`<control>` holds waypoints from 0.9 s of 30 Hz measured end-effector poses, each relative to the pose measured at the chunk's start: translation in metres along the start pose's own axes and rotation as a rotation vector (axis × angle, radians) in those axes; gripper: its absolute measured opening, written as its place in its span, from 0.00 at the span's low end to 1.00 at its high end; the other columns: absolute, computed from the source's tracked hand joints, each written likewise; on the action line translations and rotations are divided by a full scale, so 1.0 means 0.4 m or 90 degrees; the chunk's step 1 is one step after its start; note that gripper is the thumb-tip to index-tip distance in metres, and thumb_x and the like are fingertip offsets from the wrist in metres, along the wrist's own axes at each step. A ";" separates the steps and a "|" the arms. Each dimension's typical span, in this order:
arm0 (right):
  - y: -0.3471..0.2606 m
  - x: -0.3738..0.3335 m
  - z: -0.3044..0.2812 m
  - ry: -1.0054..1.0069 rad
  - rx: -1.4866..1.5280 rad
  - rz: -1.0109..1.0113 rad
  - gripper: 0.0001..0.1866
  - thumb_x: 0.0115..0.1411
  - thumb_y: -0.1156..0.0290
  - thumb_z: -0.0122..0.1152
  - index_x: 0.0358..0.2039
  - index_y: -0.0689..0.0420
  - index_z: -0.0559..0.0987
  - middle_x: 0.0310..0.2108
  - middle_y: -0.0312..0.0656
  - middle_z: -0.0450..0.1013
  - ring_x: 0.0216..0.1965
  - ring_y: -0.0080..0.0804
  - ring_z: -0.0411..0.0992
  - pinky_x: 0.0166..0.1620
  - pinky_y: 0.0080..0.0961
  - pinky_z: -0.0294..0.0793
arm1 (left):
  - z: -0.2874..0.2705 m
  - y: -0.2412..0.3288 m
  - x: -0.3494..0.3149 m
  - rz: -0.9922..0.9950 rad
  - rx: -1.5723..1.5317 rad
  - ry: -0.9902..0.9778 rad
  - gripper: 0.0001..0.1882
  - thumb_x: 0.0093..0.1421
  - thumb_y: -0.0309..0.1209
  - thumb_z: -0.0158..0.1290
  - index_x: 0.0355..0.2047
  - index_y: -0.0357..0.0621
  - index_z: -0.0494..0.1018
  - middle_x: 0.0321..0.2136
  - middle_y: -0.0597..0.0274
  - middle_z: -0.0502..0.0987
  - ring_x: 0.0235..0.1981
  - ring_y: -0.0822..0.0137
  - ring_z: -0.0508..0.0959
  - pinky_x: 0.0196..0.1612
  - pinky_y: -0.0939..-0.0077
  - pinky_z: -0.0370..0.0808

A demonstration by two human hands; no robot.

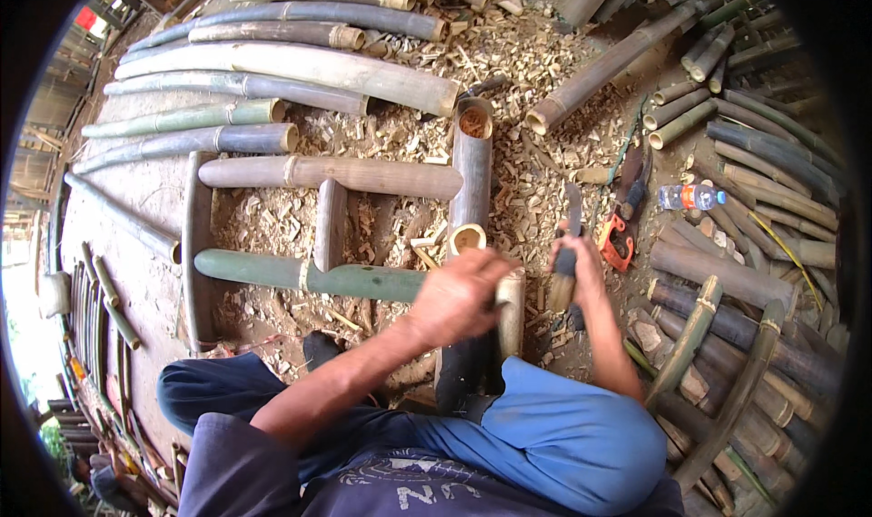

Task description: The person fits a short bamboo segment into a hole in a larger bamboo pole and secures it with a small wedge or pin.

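The left arm is stretched from the lower left toward the centre, bare from the elbow, and the left hand (459,294) is seen from its back with the knuckles up and the fingers curled down in a clamped grasp. The right forearm is raised from the lower right, nearly upright in the view, and the right hand (577,263) is closed in a fist, thumb side toward the far end. The two hands are held near each other, the right one slightly farther and to the right of the left.
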State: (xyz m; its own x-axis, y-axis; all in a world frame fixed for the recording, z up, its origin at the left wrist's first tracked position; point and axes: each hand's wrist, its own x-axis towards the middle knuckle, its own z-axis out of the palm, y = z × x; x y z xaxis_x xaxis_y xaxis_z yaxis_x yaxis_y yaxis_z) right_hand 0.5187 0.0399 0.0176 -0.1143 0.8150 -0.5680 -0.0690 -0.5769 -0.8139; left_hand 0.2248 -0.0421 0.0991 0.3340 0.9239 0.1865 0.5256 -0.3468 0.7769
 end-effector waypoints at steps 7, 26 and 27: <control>0.159 -0.090 0.130 -0.152 -0.390 0.018 0.19 0.60 0.64 0.65 0.51 0.53 0.75 0.33 0.40 0.75 0.32 0.33 0.77 0.36 0.31 0.81 | 0.158 0.064 0.140 0.168 0.143 -0.320 0.53 0.43 0.35 0.72 0.71 0.56 0.62 0.64 0.52 0.67 0.68 0.52 0.64 0.66 0.51 0.65; -0.174 0.239 0.330 -0.445 -1.210 -0.579 0.05 0.53 0.69 0.67 0.31 0.52 0.82 0.30 0.39 0.79 0.33 0.35 0.77 0.44 0.36 0.78 | 0.182 -0.161 0.213 -0.223 -0.320 0.325 0.46 0.51 0.15 0.58 0.72 0.53 0.63 0.66 0.35 0.60 0.63 0.37 0.70 0.66 0.50 0.73; -0.154 0.264 0.349 -0.430 -1.251 -0.680 0.04 0.53 0.69 0.67 0.28 0.52 0.82 0.29 0.38 0.79 0.33 0.32 0.76 0.45 0.33 0.78 | 0.189 -0.156 0.210 -0.230 -0.299 0.385 0.47 0.53 0.15 0.58 0.74 0.47 0.57 0.64 0.36 0.59 0.64 0.38 0.68 0.68 0.48 0.70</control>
State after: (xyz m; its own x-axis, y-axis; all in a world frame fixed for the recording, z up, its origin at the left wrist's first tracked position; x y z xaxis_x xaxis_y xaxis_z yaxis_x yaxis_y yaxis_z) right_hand 0.3725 0.1541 0.0246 -0.9153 0.3171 -0.2484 0.3318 0.9432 -0.0187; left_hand 0.2792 0.0451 0.0210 -0.3382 0.9388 0.0649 0.0957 -0.0343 0.9948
